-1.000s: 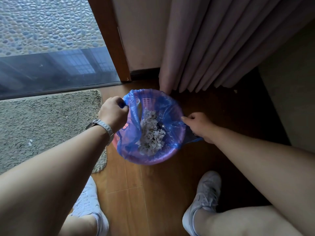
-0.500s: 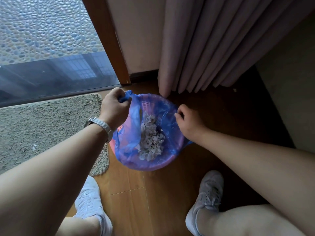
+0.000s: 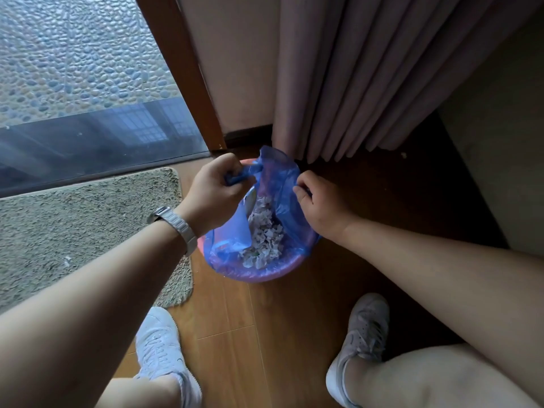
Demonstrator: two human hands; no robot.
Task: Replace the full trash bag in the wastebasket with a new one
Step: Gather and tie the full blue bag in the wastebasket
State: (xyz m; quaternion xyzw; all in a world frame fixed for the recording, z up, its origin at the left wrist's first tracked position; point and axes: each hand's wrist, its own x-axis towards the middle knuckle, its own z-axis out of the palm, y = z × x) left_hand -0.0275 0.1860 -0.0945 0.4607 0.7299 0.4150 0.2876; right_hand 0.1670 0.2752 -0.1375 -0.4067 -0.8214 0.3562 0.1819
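Observation:
A pink wastebasket (image 3: 259,276) stands on the wood floor below the curtain. A blue trash bag (image 3: 279,178) lines it and holds crumpled white paper (image 3: 263,234). My left hand (image 3: 216,192), with a metal watch on the wrist, is shut on the bunched left edge of the bag, lifted off the rim. Over at the bag's right edge, my right hand (image 3: 321,206) pinches the plastic. The bag's far edge stands up loose between the hands. Its near edge still wraps the rim.
A shaggy grey mat (image 3: 82,231) lies left of the basket. Behind it are a glass door (image 3: 88,136) with a wooden frame (image 3: 182,72) and a pink curtain (image 3: 368,78). My two white shoes (image 3: 160,348) (image 3: 363,331) stand on the wood floor near the basket.
Both hands have moved inward and up, pulling the bag's left and right edges off the rim. The bag's far edge now stands up loose.

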